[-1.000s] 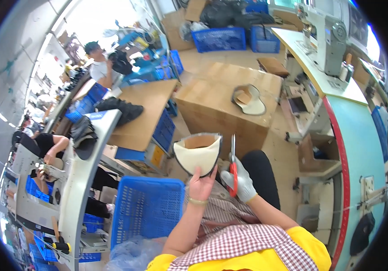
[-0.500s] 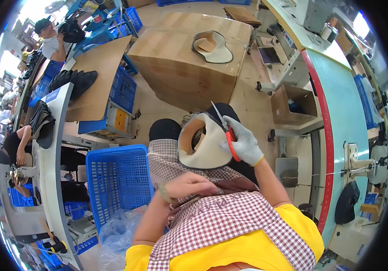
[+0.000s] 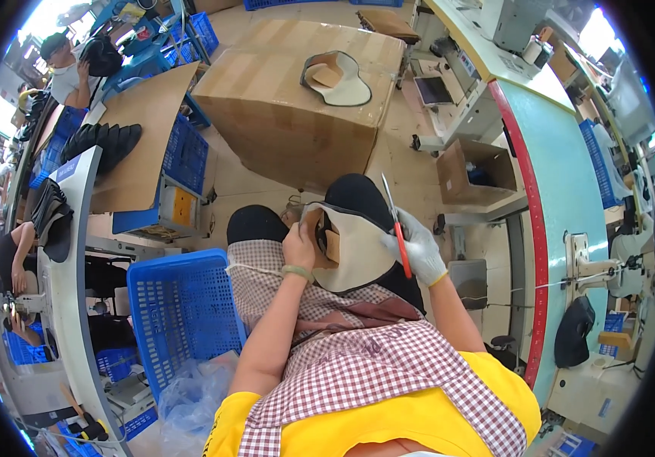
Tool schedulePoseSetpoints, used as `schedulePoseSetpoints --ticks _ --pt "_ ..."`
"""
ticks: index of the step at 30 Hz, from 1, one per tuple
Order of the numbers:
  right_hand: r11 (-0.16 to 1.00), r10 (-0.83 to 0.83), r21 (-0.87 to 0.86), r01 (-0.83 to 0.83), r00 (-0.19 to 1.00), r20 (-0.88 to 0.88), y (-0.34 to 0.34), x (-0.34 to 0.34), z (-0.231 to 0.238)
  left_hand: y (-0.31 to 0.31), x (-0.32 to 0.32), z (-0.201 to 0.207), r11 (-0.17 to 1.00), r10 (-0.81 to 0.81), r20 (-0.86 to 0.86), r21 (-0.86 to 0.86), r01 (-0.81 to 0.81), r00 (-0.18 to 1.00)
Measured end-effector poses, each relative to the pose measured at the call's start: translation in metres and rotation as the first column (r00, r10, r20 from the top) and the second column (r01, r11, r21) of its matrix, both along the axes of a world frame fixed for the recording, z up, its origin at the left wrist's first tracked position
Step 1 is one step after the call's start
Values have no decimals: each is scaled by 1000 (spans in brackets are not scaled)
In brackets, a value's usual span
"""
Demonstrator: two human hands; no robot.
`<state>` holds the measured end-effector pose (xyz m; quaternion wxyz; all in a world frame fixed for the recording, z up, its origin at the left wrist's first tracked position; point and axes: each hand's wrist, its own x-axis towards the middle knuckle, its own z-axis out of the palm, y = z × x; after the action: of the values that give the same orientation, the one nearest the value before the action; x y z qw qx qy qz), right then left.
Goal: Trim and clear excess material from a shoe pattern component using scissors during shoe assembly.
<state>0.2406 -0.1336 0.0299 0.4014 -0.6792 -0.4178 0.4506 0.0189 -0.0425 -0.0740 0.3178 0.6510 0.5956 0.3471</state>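
Observation:
A cream sun visor (image 3: 367,251) with dark edging and a tan inner band rests on my lap, its opening turned to the left. My bare left hand (image 3: 298,249) is closed on the band side of the visor, its fingers partly hidden behind it. My right hand (image 3: 420,250), in a pale work glove, grips red-handled scissors (image 3: 401,242) beside the brim's right edge. The scissor blades point up and away from me and appear closed. Whether the glove also touches the brim I cannot tell.
Ahead stands a large taped carton (image 3: 289,137) with a similar visor (image 3: 337,80) on top. A blue basket (image 3: 183,305) with clear plastic bags (image 3: 202,396) is at my left. Sewing machines line both sides. An open box (image 3: 476,175) sits at the right. Other people work at the left.
My left hand has moved up from the apron to the visor's left side and taken hold of it. The scissors have turned slightly more upright beside the brim. The whole view has shifted a little.

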Motion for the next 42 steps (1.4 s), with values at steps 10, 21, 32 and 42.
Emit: schedulePoseSetpoints --ticks 10,21,32,42 --pt "957 -237 131 257 960 -150 35 -25 -14 18 -4 32 985 164 68 44 -167 984" --pt "973 -230 50 227 972 48 89 -16 -13 20 8 14 672 688 712 -699 245 143" --pt "959 -256 -77 273 950 177 97 35 -53 5 -34 1 983 80 465 -184 8 882" --pt "934 -341 -105 343 939 35 142 28 -31 -44 14 3 983 9 234 176 -51 972"
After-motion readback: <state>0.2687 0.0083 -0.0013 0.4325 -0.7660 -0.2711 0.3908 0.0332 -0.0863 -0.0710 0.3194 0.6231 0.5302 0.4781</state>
